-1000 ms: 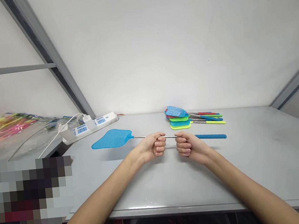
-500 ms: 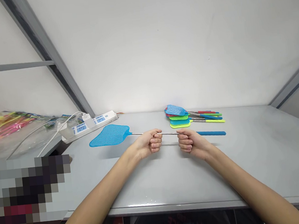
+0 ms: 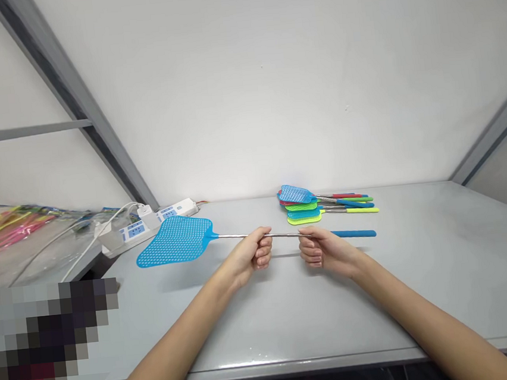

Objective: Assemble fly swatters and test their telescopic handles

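Held level above the table is a fly swatter [image 3: 175, 240] with a blue perforated head at the left, a thin metal rod and a blue handle at the right. My left hand [image 3: 256, 250] is closed around the rod on the side nearer the head. Closed on the rod close to the handle is my right hand [image 3: 319, 248]. A short stretch of bare rod shows between the two fists. Behind my right hand lies a pile of fly swatters [image 3: 302, 206] in blue, green, yellow and red, their handles pointing right.
A white power strip [image 3: 175, 210] with plugs and cables lies at the back left. Beyond the table's left edge are plastic-bagged colourful items [image 3: 19, 227]. The grey table [image 3: 443, 255] meets a white wall, with metal frame posts [image 3: 75, 105] at both sides. A pixelated patch covers the lower left.
The camera view has tilted up slightly, so the table sits lower in the picture. The swatter's head appears a little larger and further left; both hands keep their grip on the rod.
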Demonstrator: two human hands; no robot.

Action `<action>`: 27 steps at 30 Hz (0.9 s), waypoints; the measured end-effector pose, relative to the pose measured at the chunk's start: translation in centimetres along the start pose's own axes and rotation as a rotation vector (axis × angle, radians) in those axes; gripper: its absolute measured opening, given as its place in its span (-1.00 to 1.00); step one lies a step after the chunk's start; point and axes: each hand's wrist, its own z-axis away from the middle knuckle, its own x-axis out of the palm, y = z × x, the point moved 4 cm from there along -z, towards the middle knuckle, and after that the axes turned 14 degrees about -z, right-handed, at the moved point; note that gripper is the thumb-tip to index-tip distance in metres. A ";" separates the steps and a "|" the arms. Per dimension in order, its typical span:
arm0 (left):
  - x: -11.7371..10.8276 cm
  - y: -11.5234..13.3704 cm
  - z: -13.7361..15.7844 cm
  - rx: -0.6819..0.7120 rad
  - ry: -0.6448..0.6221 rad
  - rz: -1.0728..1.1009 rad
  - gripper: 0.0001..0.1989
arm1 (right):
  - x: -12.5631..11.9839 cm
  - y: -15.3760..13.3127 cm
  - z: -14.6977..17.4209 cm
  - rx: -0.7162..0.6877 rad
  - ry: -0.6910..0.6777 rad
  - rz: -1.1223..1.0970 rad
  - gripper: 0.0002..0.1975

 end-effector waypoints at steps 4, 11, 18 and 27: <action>0.6 0.1 0.1 0.109 0.018 -0.046 -0.62 | 0.4 0.3 0.0 -0.037 -0.044 -0.015 -0.68; 2.2 -0.3 0.5 0.208 0.008 -0.185 -0.65 | 1.2 1.5 -0.3 -0.035 -0.069 -0.081 -0.71; 2.5 -1.1 -0.1 0.283 0.041 -0.233 -0.64 | 1.6 2.8 -0.7 -0.041 -0.049 -0.083 -0.70; 2.6 -1.2 -0.6 0.343 -0.032 -0.251 -0.61 | 1.3 3.2 -0.8 -0.012 -0.084 -0.089 -0.64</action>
